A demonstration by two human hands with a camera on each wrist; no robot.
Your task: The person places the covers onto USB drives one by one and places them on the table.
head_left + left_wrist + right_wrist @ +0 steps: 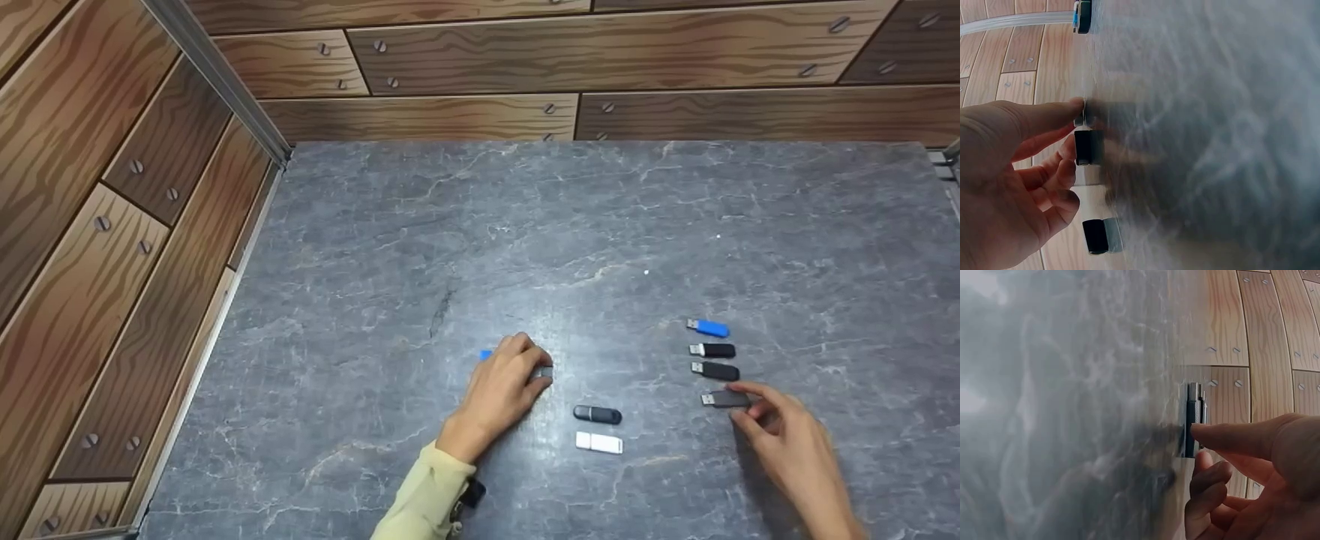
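Presently: right hand (787, 442), fingers (1224, 439) pinching grey stick (726, 399), laid lowest in a column under blue (709, 328) and two black sticks, plugs all leftward. Left hand (504, 390) curled over blue-ended drive (486, 355) on worktop (525, 225); dark (598, 415) and white (599, 442) caps just beside.

No legible text, labels, brand marks, numbers or signs in any view. USB sticks on the grey marble-pattern tabletop (600, 225) show plain casings, nothing printed that can be made out. Wood-grain wall panels (465, 56) carry only screw heads. Both wrist views are blurred; no lettering can be read there.
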